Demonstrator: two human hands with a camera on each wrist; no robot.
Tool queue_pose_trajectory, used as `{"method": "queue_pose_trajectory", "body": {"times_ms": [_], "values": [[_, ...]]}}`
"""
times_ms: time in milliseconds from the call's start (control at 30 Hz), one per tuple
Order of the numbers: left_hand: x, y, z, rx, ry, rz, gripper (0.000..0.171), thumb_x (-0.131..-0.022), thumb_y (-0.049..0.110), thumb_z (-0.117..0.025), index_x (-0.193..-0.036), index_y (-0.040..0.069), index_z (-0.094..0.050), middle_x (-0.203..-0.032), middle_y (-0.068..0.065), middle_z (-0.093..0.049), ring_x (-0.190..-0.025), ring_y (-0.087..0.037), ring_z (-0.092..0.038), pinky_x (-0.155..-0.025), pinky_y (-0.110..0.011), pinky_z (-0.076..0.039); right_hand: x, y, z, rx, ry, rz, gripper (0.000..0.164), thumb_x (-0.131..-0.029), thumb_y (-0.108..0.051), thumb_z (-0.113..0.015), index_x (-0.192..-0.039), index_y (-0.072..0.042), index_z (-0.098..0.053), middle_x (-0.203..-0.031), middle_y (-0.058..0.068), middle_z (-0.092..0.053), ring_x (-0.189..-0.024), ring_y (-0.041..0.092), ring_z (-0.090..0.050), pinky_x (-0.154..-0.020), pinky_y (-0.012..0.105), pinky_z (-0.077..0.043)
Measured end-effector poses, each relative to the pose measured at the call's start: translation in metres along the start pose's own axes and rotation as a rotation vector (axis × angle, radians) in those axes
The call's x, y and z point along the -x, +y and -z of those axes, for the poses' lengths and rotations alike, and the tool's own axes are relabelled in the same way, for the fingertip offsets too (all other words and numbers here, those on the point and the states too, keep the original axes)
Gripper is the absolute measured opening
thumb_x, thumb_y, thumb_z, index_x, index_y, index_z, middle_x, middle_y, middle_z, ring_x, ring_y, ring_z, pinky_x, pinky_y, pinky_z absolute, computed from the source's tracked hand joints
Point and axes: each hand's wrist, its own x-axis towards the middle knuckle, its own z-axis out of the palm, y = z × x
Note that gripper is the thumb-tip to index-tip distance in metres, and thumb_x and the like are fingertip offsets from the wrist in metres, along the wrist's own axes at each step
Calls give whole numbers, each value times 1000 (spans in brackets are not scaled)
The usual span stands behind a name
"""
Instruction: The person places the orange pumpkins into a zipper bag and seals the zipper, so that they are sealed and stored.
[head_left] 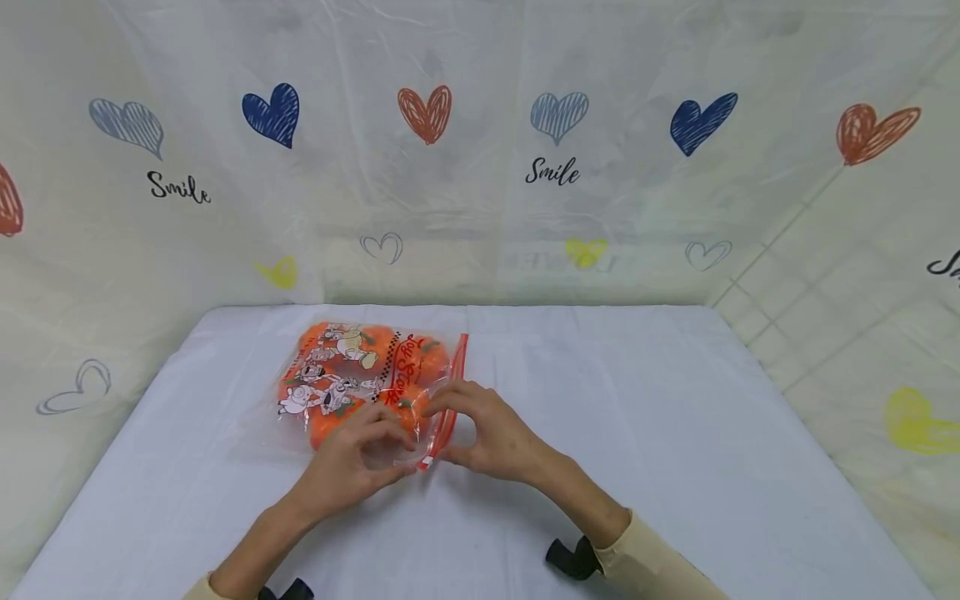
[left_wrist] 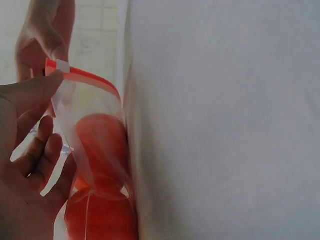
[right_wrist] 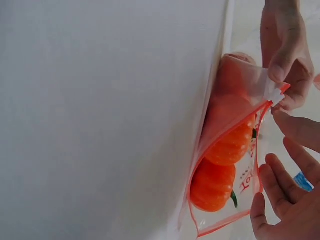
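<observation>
A clear zip bag (head_left: pixel 367 379) printed with cartoon figures and red lettering lies on the table, with several orange toy pumpkins (right_wrist: pixel 212 185) with green stems inside. Along its right end runs a red zip strip (head_left: pixel 460 358) with a white slider (right_wrist: pixel 276 97) at the near corner. In the right wrist view the two red edges stand apart below the slider. My left hand (head_left: pixel 348 462) pinches the bag's near corner, thumb beside the slider. Opposite it, my right hand (head_left: pixel 498 433) curves round the red strip, its thumb close to the slider and its fingers against the printed side.
A white cloth covers the table (head_left: pixel 637 417). Behind it hangs a pale curtain (head_left: pixel 487 200) printed with hearts and the word Smile. A dark wrist device (head_left: pixel 572 558) sits by the right sleeve.
</observation>
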Motion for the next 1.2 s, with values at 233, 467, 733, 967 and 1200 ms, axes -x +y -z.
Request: {"method": "queue_pose_trajectory", "body": {"times_ms": [233,467,733,967,1200], "values": [[-2,-1,2,98,9,-21,23,-83,12,-88,-97,28,-80,-99,14,-70,-94,-7,-65,-85,-26,-57,0,2,-1,-41,-33,16,43,-78,-20,-92,-116,-23,-74,-121,-11,-70,-121,8,-61,-105,45,-49],[-4,-1,3,141,19,22,15,-87,16,-85,-94,28,-80,-95,11,-73,-87,-9,-69,-77,-30,-62,-2,2,-6,-42,-56,18,35,-80,-21,-91,-112,-21,-77,-116,-10,-71,-113,5,-63,-104,38,-50],[-5,-2,2,172,24,21,13,-89,16,-83,-96,25,-78,-95,9,-75,-84,-6,-71,-76,-28,-64,-5,1,-9,-39,-43,31,23,-84,-18,-87,-105,-21,-79,-109,-9,-73,-107,5,-65,-102,38,-50],[-6,-3,1,187,45,-16,17,-88,13,-84,-99,25,-77,-95,8,-76,-83,-7,-72,-74,-28,-63,-6,2,-11,-25,-12,10,19,-88,-20,-84,-107,-20,-80,-108,-8,-75,-104,6,-67,-102,37,-53],[-8,1,0,149,101,-33,26,-83,5,-85,-98,26,-79,-92,10,-76,-80,-4,-69,-70,-22,-60,-6,1,-11,-48,17,23,18,-90,-18,-82,-108,-19,-79,-107,-8,-76,-102,7,-69,-101,34,-55]]}}
